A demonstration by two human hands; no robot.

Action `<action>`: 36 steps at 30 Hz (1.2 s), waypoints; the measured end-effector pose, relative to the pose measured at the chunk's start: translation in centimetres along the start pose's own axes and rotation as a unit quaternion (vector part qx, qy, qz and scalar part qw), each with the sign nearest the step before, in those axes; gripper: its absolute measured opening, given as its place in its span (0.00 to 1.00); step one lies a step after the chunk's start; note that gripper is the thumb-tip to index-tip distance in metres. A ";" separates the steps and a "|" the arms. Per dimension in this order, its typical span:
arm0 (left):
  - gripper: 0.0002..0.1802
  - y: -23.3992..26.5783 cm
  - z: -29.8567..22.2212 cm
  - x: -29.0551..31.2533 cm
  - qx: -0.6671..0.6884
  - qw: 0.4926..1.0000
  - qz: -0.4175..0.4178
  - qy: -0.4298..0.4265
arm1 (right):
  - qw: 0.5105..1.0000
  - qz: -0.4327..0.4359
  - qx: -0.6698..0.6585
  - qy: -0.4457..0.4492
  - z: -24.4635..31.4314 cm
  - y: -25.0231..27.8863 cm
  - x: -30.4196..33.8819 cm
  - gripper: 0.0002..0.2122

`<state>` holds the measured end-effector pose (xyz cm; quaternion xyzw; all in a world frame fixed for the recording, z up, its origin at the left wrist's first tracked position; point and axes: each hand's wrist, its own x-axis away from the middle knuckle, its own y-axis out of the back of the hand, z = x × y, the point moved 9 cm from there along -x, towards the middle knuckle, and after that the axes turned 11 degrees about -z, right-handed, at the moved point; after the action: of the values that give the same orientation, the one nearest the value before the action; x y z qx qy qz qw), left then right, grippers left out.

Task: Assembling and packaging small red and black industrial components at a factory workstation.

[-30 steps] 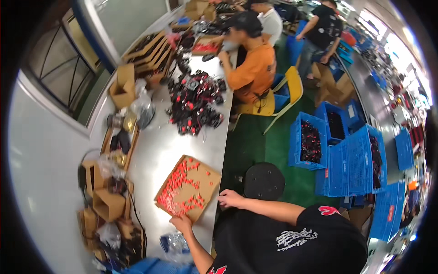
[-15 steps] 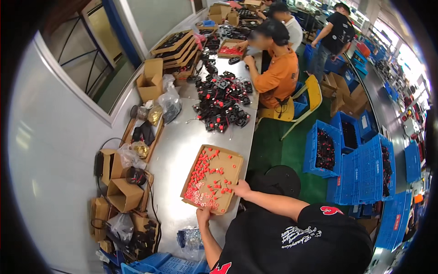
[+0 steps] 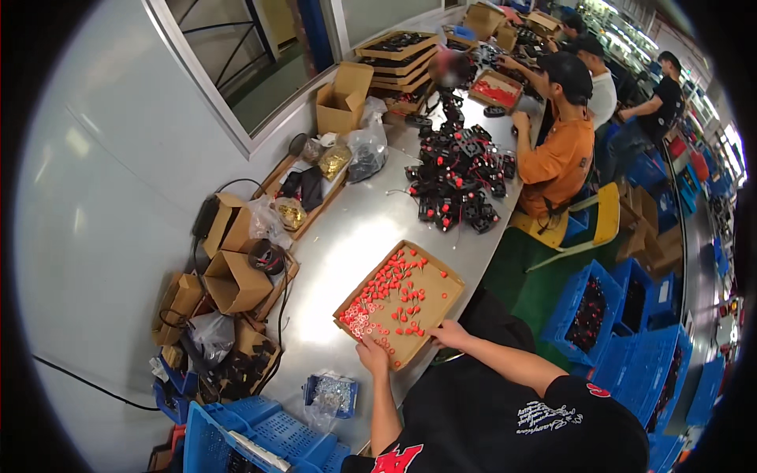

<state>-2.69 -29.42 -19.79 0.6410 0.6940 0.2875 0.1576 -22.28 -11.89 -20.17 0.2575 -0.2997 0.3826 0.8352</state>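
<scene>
A second ago my right hand point(image 3: 449, 334) was at the edge of the counter point(image 3: 303, 296), apart from the tray; now it touches the rim of the cardboard tray point(image 3: 445, 315) at the tray's 4 o'clock. My left hand point(image 3: 374, 355) has stayed on the rim, at 7 o'clock. My view has swung left, so more of the blue crate point(image 3: 288, 433) shows, out past 7 o'clock from the tray.

The tray sits over the counter's near edge, its red pieces point(image 3: 386, 277) spread across it, with paler rings bunched toward 8 o'clock. Whether it rests or is lifted, I cannot tell. My left fingers run out of sight beneath the rim, and the blue crate is cut off by the lower border. At 1 o'clock, the tangled black parts point(image 3: 461, 173) overlap too much to separate.

Both forearms reach up from 5 and 6 o'clock. My left hand is closed on the rim, thumb uppermost; my right is half-curled, knuckles outward, its grip too small to make out.
</scene>
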 end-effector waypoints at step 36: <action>0.19 -3.2 -4.9 8.4 -0.335 0.913 -0.233 0.011 | 0.957 -0.232 -0.069 -0.159 -12.9 48.5 -11.3 0.08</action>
<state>-9.23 -22.24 -16.64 0.3673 0.6887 0.4651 0.4177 -62.81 19.00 -27.18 0.3193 -0.3862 0.1111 0.8582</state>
